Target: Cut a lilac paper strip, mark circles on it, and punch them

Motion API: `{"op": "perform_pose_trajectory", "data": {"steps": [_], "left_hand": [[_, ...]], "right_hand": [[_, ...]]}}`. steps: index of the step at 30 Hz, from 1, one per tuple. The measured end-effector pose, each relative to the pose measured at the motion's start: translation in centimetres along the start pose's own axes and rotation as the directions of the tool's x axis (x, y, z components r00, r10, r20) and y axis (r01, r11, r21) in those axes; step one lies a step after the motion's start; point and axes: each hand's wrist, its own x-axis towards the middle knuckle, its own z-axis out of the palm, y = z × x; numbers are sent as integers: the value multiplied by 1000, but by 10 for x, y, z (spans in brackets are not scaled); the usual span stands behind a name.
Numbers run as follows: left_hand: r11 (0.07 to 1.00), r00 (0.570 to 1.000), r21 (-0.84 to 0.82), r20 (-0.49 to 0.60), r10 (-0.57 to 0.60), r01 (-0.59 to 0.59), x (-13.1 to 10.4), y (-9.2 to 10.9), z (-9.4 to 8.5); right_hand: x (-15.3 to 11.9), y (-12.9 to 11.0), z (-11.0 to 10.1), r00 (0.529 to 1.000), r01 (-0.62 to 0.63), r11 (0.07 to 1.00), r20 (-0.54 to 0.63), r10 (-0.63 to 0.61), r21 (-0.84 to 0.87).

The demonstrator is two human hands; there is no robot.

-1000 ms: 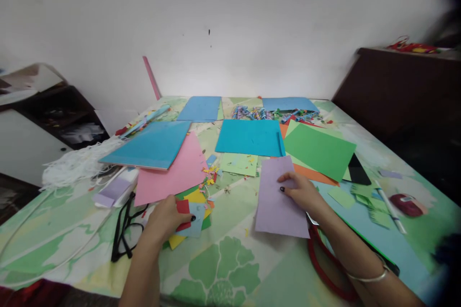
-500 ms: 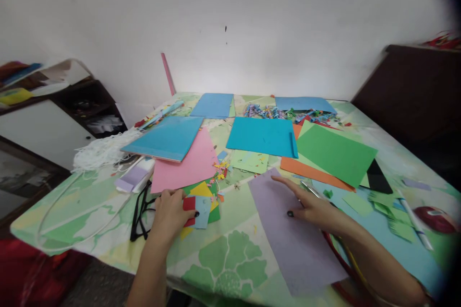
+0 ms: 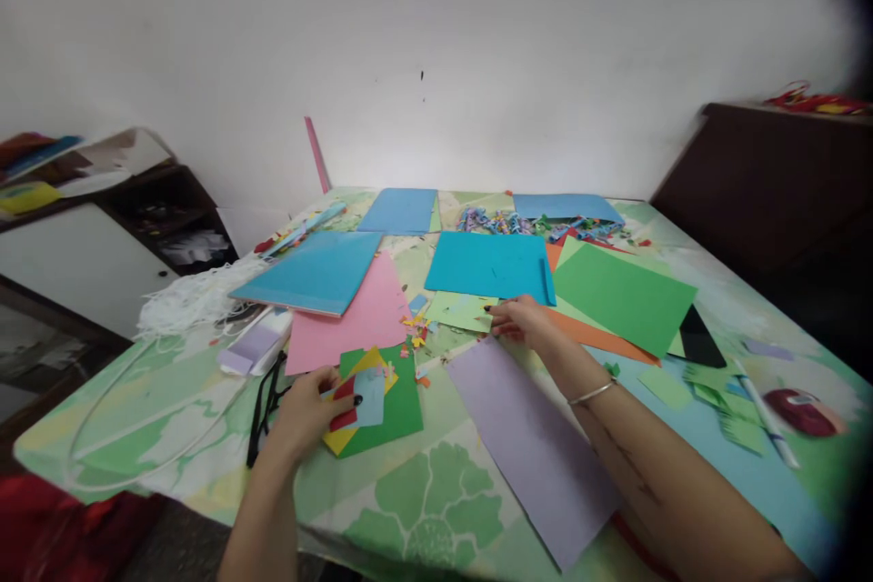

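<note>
My left hand (image 3: 310,405) has its fingers closed on a small stack of red, yellow and light blue paper pieces (image 3: 370,396), which lies over a green sheet (image 3: 402,409) near the front of the table. My right hand (image 3: 522,323) reaches over the table's middle, its fingertips at the right edge of a light green piece (image 3: 460,310). Whether they pinch it is hard to make out. A lilac sheet (image 3: 532,446) lies under and beside my right forearm. Tiny paper cutouts (image 3: 417,332) are scattered between the hands.
Black glasses (image 3: 263,400) and a white and lilac box (image 3: 255,344) stand left of my left hand. Blue folders (image 3: 320,268), a pink sheet (image 3: 347,318) and a green sheet (image 3: 624,291) lie further back. A marker (image 3: 767,414) and a red mouse (image 3: 801,411) are at right.
My right hand has moved away from the lilac sheet, forward and left to the light green piece. The stack under my left hand now shows more of the green sheet.
</note>
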Motion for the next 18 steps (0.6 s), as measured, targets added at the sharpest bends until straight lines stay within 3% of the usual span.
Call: {"op": "perform_pose_trajectory", "data": {"steps": [3,5,8,12,15,18], "left_hand": [[998,999,-31,26,48,-47,-1,2,-11],[999,999,-13,-15,45,-45,-1,6,-21],[994,981,107,-189,41,-20,0,15,-40],[985,910,171,-408,72,-2,-2,29,-60],[996,890,-82,-455,-15,-25,-5,35,-62],[882,911,-469,-383,-155,-47,-4,34,-51]], "right_hand": [[1,-9,12,1000,4,998,-21,-3,61],[1,-17,16,999,29,996,-38,-26,86],[0,-31,12,996,76,993,-45,-72,89],[-5,-44,-8,990,130,990,-60,-126,61],[-8,-47,-19,991,129,991,-50,-127,45],[-9,-41,-18,996,91,995,-12,-90,47]]}}
